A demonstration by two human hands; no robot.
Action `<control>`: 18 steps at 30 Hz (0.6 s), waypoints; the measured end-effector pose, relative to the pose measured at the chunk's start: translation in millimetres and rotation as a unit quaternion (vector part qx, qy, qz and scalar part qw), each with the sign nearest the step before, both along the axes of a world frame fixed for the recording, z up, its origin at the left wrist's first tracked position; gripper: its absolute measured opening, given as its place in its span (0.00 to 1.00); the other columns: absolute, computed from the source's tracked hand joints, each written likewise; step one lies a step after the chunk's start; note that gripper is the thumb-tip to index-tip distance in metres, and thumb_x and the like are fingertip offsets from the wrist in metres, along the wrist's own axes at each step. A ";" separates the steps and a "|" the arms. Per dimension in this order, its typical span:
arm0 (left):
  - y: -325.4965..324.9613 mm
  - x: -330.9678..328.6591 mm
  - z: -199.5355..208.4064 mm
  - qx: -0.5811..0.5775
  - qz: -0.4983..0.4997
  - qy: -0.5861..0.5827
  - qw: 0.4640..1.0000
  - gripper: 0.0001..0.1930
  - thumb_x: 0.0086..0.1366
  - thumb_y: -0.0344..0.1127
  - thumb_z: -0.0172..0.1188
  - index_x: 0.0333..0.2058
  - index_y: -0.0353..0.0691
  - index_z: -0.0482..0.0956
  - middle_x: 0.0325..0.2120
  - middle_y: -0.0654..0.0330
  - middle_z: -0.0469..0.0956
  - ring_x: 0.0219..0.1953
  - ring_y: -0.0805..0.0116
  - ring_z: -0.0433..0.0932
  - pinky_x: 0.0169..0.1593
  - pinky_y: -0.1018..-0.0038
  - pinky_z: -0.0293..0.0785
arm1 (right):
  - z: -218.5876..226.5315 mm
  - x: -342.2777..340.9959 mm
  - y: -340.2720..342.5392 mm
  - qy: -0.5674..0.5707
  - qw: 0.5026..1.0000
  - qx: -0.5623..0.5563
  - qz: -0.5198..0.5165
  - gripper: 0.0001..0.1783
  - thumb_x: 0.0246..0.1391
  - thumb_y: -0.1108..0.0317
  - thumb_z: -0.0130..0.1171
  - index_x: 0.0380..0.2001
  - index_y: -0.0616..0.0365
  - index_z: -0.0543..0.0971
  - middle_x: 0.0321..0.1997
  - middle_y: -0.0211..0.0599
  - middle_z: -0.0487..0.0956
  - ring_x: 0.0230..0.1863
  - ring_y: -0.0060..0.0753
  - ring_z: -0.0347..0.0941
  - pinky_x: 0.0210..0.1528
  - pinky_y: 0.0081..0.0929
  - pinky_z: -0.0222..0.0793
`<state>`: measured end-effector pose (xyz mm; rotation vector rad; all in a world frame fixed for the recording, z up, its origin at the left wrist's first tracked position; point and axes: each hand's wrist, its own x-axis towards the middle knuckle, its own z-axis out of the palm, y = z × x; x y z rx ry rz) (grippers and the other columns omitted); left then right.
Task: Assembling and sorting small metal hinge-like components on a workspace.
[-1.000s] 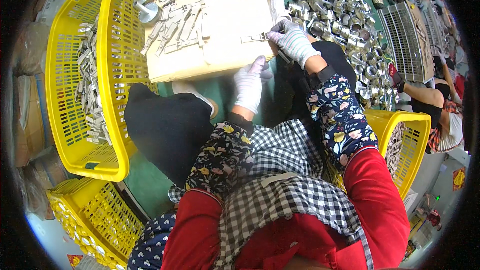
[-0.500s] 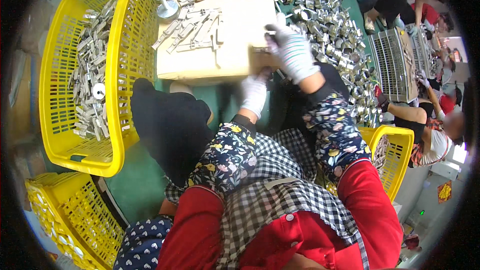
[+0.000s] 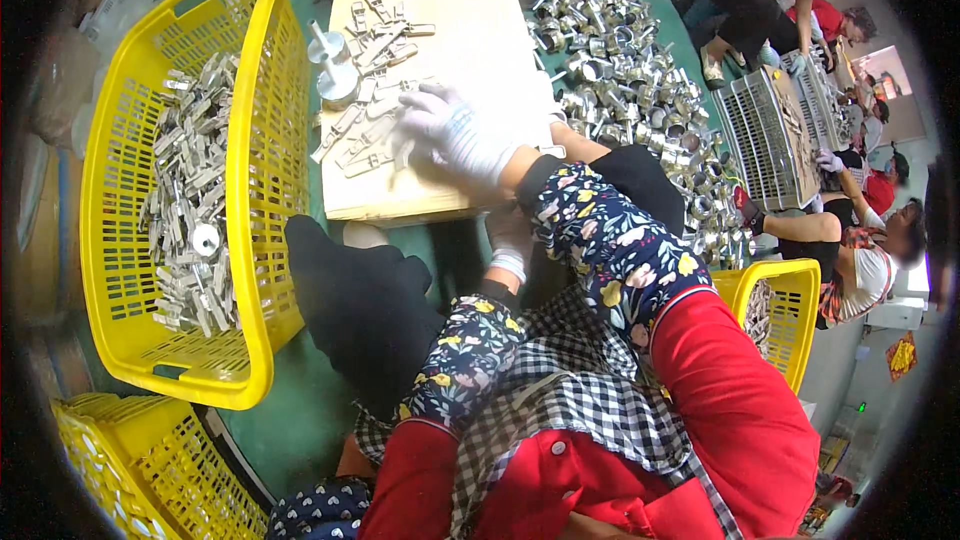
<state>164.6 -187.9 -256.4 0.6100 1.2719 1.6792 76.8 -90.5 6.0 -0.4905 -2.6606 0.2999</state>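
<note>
My right hand (image 3: 452, 135), in a white glove, reaches over the wooden board (image 3: 470, 20). Its fingers are spread above a group of flat metal clips (image 3: 365, 145) on the board's left side. Nothing shows in its grasp, though the fingertips are a little blurred. At the board's near edge is my left hand (image 3: 510, 235), also gloved. Its fingers are hidden behind the right wrist and the board's edge, so what it holds, if anything, cannot be seen. A round whitish metal piece with an upright pin (image 3: 335, 70) stands at the board's left edge.
A yellow basket (image 3: 262, 190) of metal clips stands at left, with stacked yellow baskets (image 3: 150, 440) nearer. Shiny round clamps (image 3: 640, 80) lie heaped on the green floor to the right. Another yellow basket (image 3: 735, 290) is near my right elbow. Co-workers sit by grey crates (image 3: 765, 140).
My right hand has moved left from the board's right edge to above the clips. My left hand stays near the board's front edge. The view has shifted slightly.
</note>
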 end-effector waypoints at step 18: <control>-15.7 -44.6 185.3 -0.238 -0.093 -0.069 0.964 0.19 0.56 0.48 0.59 0.32 0.33 0.77 0.20 0.58 0.77 0.21 0.71 0.75 0.29 0.77 0.71 | -40.9 162.2 43.6 0.134 0.804 -0.517 -0.262 0.14 0.46 0.65 0.62 0.35 0.63 0.78 0.29 0.30 0.77 0.30 0.18 0.69 0.35 0.18 0.66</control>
